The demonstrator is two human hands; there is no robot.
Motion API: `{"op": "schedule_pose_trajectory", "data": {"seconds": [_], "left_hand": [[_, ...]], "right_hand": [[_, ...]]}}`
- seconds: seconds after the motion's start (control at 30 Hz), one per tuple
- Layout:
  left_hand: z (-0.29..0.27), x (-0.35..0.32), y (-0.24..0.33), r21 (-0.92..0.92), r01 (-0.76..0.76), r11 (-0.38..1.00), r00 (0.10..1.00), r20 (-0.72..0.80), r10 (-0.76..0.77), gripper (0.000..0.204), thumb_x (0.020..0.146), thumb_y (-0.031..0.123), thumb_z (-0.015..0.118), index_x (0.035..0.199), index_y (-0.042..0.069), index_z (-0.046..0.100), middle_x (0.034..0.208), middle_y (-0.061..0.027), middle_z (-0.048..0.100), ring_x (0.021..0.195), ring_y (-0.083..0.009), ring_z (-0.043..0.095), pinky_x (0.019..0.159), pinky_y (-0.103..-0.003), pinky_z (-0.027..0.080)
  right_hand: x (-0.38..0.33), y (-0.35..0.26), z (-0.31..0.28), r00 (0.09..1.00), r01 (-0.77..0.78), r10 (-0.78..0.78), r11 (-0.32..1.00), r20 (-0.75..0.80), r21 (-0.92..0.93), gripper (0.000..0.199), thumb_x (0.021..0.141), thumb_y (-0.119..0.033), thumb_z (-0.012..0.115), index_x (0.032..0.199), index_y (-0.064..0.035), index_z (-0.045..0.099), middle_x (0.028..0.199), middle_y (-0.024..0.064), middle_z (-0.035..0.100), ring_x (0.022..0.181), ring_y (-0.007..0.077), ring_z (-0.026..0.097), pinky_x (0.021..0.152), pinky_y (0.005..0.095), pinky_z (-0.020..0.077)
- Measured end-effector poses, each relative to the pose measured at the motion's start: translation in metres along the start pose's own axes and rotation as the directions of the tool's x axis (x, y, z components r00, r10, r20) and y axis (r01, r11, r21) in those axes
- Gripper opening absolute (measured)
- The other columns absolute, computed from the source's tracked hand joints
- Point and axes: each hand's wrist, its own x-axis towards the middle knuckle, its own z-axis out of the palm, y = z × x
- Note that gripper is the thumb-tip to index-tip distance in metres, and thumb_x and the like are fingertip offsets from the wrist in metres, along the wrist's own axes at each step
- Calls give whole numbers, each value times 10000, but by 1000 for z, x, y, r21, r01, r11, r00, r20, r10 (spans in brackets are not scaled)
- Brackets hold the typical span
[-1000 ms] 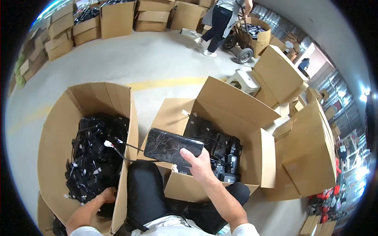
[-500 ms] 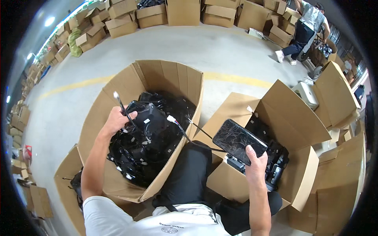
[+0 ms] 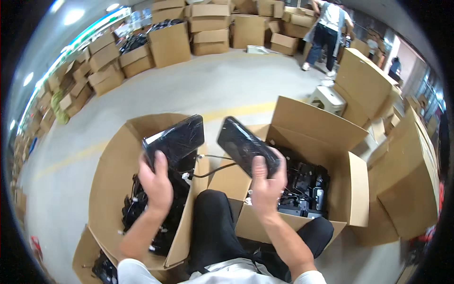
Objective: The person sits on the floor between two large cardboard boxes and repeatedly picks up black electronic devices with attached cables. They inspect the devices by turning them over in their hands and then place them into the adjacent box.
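Note:
My left hand (image 3: 158, 187) is closed round the lower edge of a flat black rectangular device (image 3: 182, 139) in clear film, held tilted over the left carton (image 3: 109, 182). In my right hand (image 3: 269, 189) is a second film-wrapped black device (image 3: 242, 142), gripped by its lower end between the two cartons. Dark cables (image 3: 215, 169) with white plugs stretch between this device and the left carton; my hands hide where they end. Black film-wrapped pieces (image 3: 175, 203) with white connectors fill the left carton. The right carton (image 3: 314, 120) holds several black devices (image 3: 307, 187).
Another carton (image 3: 87, 251) with black pieces is at lower left. A white stool (image 3: 328, 99) and large cartons (image 3: 402, 189) stand to the right. Stacked cartons (image 3: 210, 42) line the far side, where a person (image 3: 328, 35) stands. My knees are between the two cartons.
My left hand has gone from a cable over the left carton to gripping a black device. My right hand has moved left with its device. The view has turned right.

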Motion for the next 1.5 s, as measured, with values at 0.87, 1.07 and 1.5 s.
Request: {"op": "schedule_pose_trajectory", "data": {"seconds": [0.87, 1.07, 1.5], "left_hand": [[113, -102, 27, -367, 781, 506, 576, 736, -355, 614, 971, 529, 659, 1344, 52, 557, 1291, -81, 649, 1193, -208, 630, 1032, -407, 512], [103, -105, 23, -359, 581, 730, 705, 670, -232, 569, 839, 109, 861, 1302, -35, 563, 1232, -110, 664, 1123, -196, 642, 1022, -356, 512], [117, -49, 46, -67, 134, 989, 681, 731, -43, 681, 751, 212, 927, 1283, -54, 595, 1133, -115, 698, 1042, -191, 674, 958, -330, 539]], "right_hand": [[7, 9, -95, 959, 190, -196, 981, -207, -49, 535, 864, -390, 849, 1076, 44, 618, 984, 95, 668, 886, 142, 629, 772, 287, 531], [8, -7, -107, 992, -85, 75, 992, 106, 93, 635, 874, -381, 845, 1271, 44, 592, 1050, 87, 686, 951, 139, 651, 843, 291, 556], [57, -4, -157, 827, -181, 146, 983, 543, 10, 590, 813, -290, 898, 1211, 27, 602, 1000, 92, 679, 955, 151, 644, 864, 297, 539]]}}
